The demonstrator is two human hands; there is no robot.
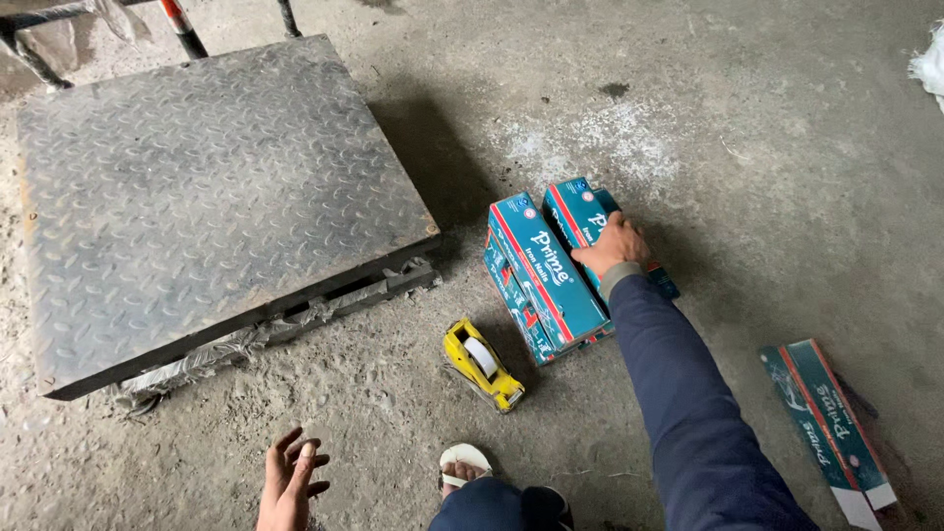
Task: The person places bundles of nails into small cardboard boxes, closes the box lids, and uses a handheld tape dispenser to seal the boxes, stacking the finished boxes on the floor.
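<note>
- The right hand (615, 244) rested palm-down on the teal boxes (547, 270) stacked at centre, its dark blue sleeve (688, 413) running to five o'clock.
- The left hand (290, 482) hung open and empty at seven o'clock.
- A yellow tape dispenser (482, 364) lay just beside the stack at seven o'clock.
- A checkered steel platform (197, 197) sat at ten o'clock.
- A flattened teal box (826, 423) lay at four o'clock.

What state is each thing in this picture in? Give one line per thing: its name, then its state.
Right hand: resting on the teal boxes.
Left hand: open, empty, fingers spread.
Teal boxes: closed, stacked on the floor.
Flattened teal carton: unfolded, lying apart.
Yellow tape dispenser: lying untouched on the floor.
Metal platform: nothing on it.
</note>
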